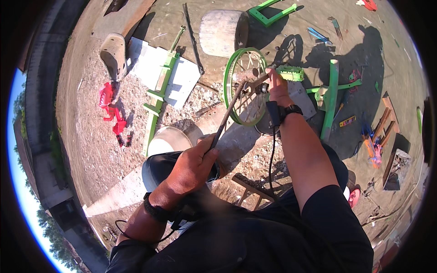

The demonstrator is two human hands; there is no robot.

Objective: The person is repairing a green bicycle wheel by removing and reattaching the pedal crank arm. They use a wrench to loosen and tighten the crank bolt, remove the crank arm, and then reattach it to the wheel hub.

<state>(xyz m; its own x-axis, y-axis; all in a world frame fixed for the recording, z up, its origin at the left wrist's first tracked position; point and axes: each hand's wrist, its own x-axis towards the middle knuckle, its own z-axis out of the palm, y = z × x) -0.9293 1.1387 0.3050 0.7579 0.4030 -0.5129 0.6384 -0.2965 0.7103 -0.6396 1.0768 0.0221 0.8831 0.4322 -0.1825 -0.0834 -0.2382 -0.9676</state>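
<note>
Saw green-rimmed wheel (pixel 228 77) up and right of left fingers (pixel 210 157), just left of right fingers (pixel 272 76), hence nearer the right. Had left fingers closed firmly round lower end of dark rod (pixel 226 119), long axis slanting up-right toward wheel hub (pixel 261 88). Had right fingers wrapped round brown bar (pixel 259 82) by hub. Could not tell rod-to-bar contact. Noted green block (pixel 291 73) just right of right fingers, long green beam (pixel 162 83) up-left of left fingers, red part (pixel 107 96) farther left.
</note>
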